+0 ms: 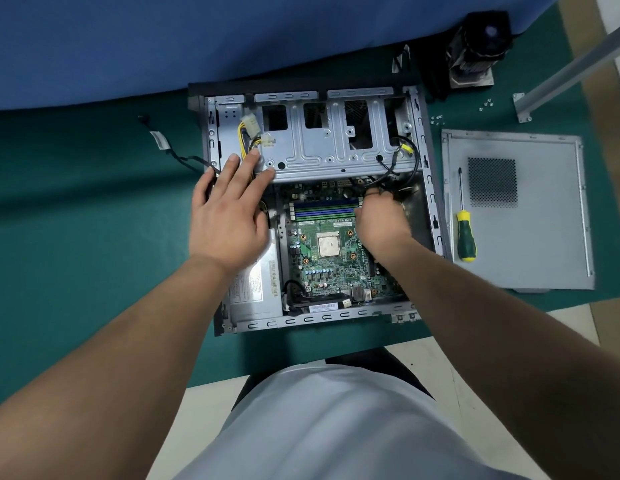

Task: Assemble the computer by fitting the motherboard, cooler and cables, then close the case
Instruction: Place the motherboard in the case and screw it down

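We have the motherboard seated in the case; cooler (at one o'clock) and side panel wait. Left hand lies flat, fingers straight; right hand pinches black cables.

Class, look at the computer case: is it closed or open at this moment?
Open. The side panel lies on the table beside the case, and the motherboard is exposed.

— Where are we looking from?
— We're riding on the person's head, facing forward and steeply down at the open case on the green table.
— How close?
— We're sitting near, at arm's length. Only this one view is running.
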Tool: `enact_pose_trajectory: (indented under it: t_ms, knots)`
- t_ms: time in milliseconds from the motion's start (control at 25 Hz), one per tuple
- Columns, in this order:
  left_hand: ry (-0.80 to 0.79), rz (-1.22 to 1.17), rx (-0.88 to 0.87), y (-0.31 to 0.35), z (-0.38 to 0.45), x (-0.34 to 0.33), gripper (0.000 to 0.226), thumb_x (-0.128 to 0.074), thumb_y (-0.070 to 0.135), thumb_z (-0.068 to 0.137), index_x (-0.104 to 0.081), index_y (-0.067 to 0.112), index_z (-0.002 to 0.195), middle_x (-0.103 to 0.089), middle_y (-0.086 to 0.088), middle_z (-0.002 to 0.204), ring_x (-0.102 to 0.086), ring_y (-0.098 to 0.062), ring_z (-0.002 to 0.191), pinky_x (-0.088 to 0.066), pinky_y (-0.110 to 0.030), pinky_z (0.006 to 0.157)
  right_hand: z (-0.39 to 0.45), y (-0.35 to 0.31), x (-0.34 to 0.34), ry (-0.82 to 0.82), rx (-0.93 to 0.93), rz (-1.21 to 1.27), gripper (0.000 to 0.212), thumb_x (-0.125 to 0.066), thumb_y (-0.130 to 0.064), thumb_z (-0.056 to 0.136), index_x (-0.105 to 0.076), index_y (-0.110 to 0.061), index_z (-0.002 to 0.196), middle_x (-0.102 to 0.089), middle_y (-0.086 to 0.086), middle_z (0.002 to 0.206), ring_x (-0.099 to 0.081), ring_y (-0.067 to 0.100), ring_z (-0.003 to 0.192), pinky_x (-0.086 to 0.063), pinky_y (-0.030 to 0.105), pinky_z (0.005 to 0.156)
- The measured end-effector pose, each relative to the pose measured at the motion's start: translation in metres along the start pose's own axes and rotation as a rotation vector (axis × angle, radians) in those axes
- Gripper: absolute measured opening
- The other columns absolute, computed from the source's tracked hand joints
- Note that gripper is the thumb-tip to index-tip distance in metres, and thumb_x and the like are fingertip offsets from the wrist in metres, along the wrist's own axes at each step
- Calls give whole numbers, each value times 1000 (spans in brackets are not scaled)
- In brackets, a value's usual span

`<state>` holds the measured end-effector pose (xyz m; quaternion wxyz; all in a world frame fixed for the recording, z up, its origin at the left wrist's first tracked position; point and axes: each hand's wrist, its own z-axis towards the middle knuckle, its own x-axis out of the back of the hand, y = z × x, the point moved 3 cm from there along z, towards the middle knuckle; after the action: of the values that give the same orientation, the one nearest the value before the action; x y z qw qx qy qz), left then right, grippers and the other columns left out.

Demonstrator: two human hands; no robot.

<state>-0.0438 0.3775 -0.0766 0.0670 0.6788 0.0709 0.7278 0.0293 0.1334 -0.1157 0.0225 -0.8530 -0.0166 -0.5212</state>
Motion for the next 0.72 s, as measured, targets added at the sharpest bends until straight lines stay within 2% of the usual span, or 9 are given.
enact_pose_trajectory:
  t_ms: [80, 160, 200, 280, 360, 440, 520, 600, 720]
  knots:
    - [5, 3, -3, 0, 0, -1, 67, -37, 31, 86, -39, 38, 153, -21, 11, 170, -21, -18, 156, -10, -47, 127, 11, -5, 0, 7, -26, 95, 14, -56, -17, 103, -60, -3, 105, -62, 13, 89, -68, 35, 91, -45, 32, 65]
    - [10, 9, -1, 0, 1, -1, 67, -38, 30, 86, -39, 37, 152, -21, 11, 170, -21, -18, 156, -10, -46, 127, 20, -7, -4, 9, -80, 110, 11, -59, -8, 100, -61, -7, 90, -49, 5, 65, -63, 27, 69, -40, 27, 53]
    - [10, 12, -1, 0, 1, -1, 67, -38, 30, 86, -39, 37, 152, -21, 11, 170, -21, -18, 156, -9, -45, 127, 22, -8, -6, 11, -97, 107, 11, -59, -4, 98, -61, -7, 87, -44, 4, 61, -54, 21, 58, -35, 25, 46]
    - [10, 11, -4, 0, 0, -2, 67, -39, 30, 86, -40, 37, 152, -21, 11, 170, -21, -18, 156, -9, -45, 127, 22, -7, -8, 15, -107, 119, 14, -59, 0, 96, -60, -8, 85, -42, 3, 60, -40, 13, 51, -25, 24, 40]
    - [12, 8, -4, 0, 1, -1, 67, -39, 30, 86, -40, 36, 152, -22, 10, 169, -22, -18, 156, -9, -45, 127, 21, -6, -10, 15, -73, 121, 14, -61, 2, 94, -59, -8, 85, -44, 3, 61, -41, 12, 50, -25, 22, 39]
    - [13, 2, -3, 0, 1, 0, 67, -38, 30, 86, -40, 36, 152, -23, 10, 169, -22, -18, 156, -10, -45, 127, 19, -4, -11, 13, -36, 100, 7, -62, 3, 93, -64, -4, 92, -51, 4, 64, -50, 17, 54, -36, 23, 43]
    - [9, -1, 2, 1, 0, 1, 67, -38, 30, 86, -40, 36, 152, -23, 10, 169, -22, -18, 156, -9, -46, 127, 17, -3, -11, 7, -18, 82, 8, -62, 3, 94, -66, -2, 100, -61, 9, 76, -62, 25, 67, -50, 31, 55]
    - [5, -5, 2, 2, 0, 1, 66, -38, 30, 86, -40, 36, 152, -23, 10, 169, -21, -18, 156, -10, -47, 127, 14, -4, -7, -14, 1, 66, 12, -62, 3, 95, -65, 0, 105, -68, 14, 90, -68, 29, 79, -58, 35, 67]
    - [4, -6, 2, 1, 1, 2, 66, -38, 30, 86, -41, 36, 152, -23, 10, 169, -22, -19, 156, -12, -48, 126, 2, -11, -6, 24, 53, -117, 28, -58, 2, 90, -58, 3, 118, -62, 24, 114, -63, 32, 99, -54, 36, 82]
